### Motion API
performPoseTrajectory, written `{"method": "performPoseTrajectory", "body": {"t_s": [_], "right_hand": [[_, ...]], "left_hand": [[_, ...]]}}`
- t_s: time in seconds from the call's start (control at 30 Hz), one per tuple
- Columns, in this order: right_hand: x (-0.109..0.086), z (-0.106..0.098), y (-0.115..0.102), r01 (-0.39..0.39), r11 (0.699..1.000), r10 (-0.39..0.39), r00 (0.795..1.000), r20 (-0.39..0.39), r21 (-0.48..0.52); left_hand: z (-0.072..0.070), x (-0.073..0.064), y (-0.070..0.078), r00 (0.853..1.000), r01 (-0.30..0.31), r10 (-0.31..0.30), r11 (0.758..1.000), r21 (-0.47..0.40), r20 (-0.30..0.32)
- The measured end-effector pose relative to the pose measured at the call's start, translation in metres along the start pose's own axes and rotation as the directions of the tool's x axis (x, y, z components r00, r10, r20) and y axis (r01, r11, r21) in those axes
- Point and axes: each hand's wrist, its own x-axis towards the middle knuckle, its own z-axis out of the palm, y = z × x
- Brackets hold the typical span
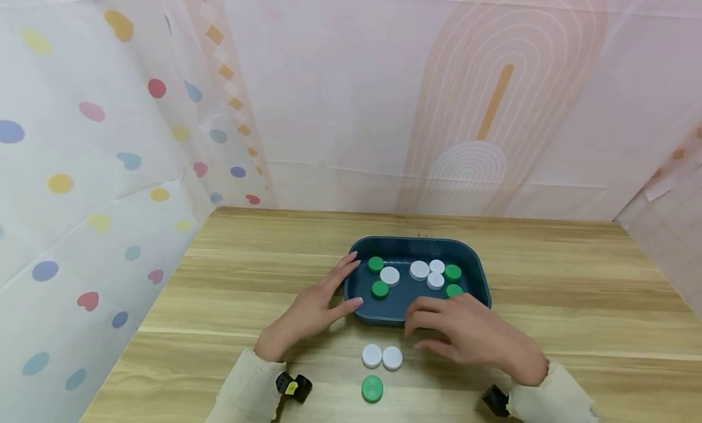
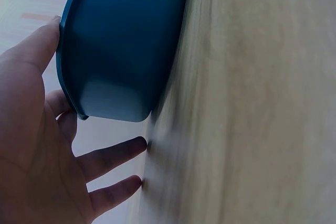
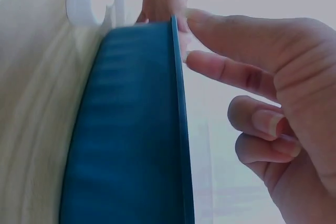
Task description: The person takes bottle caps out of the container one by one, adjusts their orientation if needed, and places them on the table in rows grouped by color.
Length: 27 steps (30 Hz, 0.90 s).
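A dark blue tray (image 1: 395, 320) holds several round caps, among them a green cap (image 1: 380, 289) and a white cap (image 1: 390, 276). My left hand (image 1: 312, 307) rests at the tray's left end, its spread fingers touching the rim. In the left wrist view, two fingers of that hand reach down beside the tray. Over the near rim, my right hand (image 1: 466, 331) bends its fingers. The right wrist view shows its thumb (image 3: 231, 35) and index finger apart, with no cap visible between them; the other fingers are curled.
On the wooden table (image 1: 247, 277), in front of the tray, lie two white caps (image 1: 372, 355) side by side and one green cap (image 1: 372, 388) nearer me. A patterned cloth (image 1: 340, 106) hangs behind the table, and a dotted one (image 1: 99, 185) at the left.
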Motion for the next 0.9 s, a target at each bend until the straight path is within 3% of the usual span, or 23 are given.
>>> {"method": "performPoseTrajectory", "body": {"t_s": [0.13,0.57,0.9], "right_hand": [[-0.003,-0.002,0.01,0.025,1.0,-0.025,0.998,-0.051,-0.006],[-0.015,-0.011,0.049,-0.033,0.998,0.028,0.995,-0.099,-0.046],[-0.017,-0.02,0.06,-0.16,0.962,0.167,0.986,0.016,-0.22]], "left_hand": [[0.001,0.0,-0.001,1.0,-0.006,0.006,1.0,0.002,0.002],[-0.001,-0.001,0.001,1.0,-0.011,0.011,1.0,-0.006,0.008],[-0.001,-0.002,0.002,1.0,-0.008,0.008,1.0,-0.001,0.005]]}}
